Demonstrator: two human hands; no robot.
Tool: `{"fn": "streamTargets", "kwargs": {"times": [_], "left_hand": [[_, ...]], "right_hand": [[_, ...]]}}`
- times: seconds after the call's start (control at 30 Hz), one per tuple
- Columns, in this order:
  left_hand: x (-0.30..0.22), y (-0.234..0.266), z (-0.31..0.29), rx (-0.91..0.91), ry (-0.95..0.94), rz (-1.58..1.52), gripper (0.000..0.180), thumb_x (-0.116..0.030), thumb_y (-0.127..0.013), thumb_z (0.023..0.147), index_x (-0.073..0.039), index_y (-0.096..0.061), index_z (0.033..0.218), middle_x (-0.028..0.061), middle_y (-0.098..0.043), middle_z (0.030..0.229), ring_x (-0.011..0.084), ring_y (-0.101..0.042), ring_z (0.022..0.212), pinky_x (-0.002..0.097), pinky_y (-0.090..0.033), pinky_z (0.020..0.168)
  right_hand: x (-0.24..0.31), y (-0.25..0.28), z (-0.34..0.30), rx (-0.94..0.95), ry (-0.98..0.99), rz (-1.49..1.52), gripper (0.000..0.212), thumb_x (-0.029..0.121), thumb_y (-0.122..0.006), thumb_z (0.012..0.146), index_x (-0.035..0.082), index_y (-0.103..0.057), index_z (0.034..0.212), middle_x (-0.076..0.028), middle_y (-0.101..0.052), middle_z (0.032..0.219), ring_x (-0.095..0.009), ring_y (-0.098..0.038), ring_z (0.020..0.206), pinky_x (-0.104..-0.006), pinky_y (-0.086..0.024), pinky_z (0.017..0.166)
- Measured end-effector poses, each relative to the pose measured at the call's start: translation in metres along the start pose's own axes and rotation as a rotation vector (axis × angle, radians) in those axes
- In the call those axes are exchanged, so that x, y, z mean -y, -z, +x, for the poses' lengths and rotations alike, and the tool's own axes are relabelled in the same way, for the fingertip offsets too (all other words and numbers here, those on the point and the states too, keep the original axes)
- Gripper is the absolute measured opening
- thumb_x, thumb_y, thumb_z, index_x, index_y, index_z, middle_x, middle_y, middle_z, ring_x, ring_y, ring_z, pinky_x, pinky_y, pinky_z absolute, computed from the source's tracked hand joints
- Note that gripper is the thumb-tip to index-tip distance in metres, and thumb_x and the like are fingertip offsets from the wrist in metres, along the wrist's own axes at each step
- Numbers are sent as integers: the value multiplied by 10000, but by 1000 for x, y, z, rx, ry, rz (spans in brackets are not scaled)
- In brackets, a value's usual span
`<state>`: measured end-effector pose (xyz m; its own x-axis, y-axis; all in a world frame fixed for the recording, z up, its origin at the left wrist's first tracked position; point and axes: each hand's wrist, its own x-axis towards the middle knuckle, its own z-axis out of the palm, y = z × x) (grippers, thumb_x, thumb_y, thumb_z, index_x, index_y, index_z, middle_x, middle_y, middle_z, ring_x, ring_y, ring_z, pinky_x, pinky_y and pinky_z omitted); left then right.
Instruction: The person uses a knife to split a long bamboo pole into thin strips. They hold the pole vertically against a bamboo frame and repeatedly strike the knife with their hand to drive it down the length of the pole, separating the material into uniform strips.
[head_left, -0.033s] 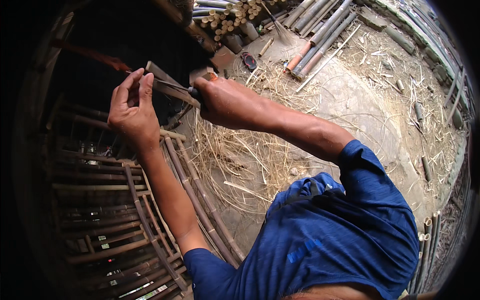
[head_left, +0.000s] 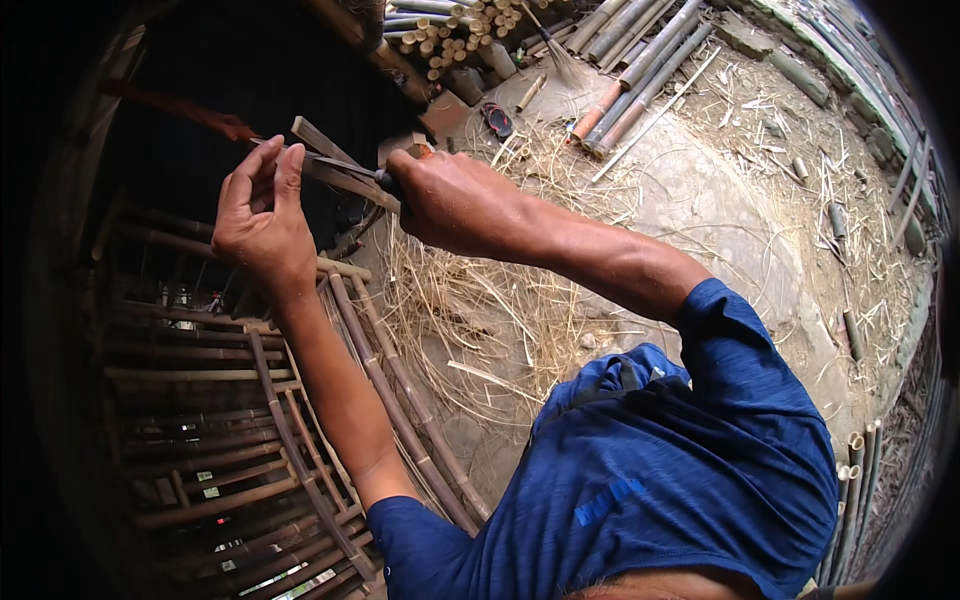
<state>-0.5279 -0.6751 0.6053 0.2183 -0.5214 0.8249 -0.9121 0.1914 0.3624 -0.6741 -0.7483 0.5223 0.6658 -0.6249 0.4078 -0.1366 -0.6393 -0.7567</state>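
A: so what've we got in our hands here?

B: our right hand point(head_left: 455, 200) is clenched around the dark handle of a knife point(head_left: 345, 166), blade pointing left, and it's lying right against a thin bamboo strip point(head_left: 335, 160) that we've raised in front of us

A: and the left?

B: left hand point(head_left: 262, 215) is pinching the far end of that same strip between thumb and fingertips, just where the blade tip sits. can't tell if the fingers touch the blade itself, too small to make out

A: what's around us?

B: under our left arm there's a bamboo frame point(head_left: 250, 400), lots of dark poles crossing each other. on our right the ground is covered in bamboo shavings point(head_left: 480, 310), pale and stringy. up top there's a stack of cut bamboo poles point(head_left: 640, 70) lying side by side, and 1 sandal point(head_left: 497, 120) near them. we're in a blue shirt point(head_left: 690, 470)
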Motion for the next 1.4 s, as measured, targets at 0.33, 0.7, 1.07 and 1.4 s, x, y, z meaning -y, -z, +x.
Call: {"fn": "streamTargets", "kwargs": {"times": [0.33,0.7,1.07,1.4], "left_hand": [[6,-6,9,52,13,-140,311,-58,-775,844,16,-593,1085,69,-687,895,95,-655,842,216,-538,791],[-13,-32,4,99,-13,-110,312,-69,-782,841,7,-566,1054,73,-689,872,97,-656,827,220,-528,789],[-16,-17,-1,109,-1,-192,361,-49,-786,830,-2,-555,1104,72,-694,884,117,-647,834,258,-509,837],[65,70,-69,74,161,-81,521,-249,-620,983,53,-468,1379,159,-573,1292,180,-511,1204,316,-389,1022]], "right_hand": [[-45,-18,24,214,-36,-23,224,161,-668,777,-19,-709,905,-251,-694,848,-392,-703,822,-465,-559,702],[-73,6,25,-175,225,-891,258,171,-553,919,-80,-569,978,-187,-661,685,-264,-698,608,-374,-539,432],[-206,-190,-13,226,-269,-17,261,190,-637,768,-47,-667,874,-261,-687,862,-416,-692,823,-482,-571,729],[-49,-93,-4,233,84,117,210,133,-674,811,-8,-544,898,-234,-654,790,-406,-667,763,-470,-538,696]]}}
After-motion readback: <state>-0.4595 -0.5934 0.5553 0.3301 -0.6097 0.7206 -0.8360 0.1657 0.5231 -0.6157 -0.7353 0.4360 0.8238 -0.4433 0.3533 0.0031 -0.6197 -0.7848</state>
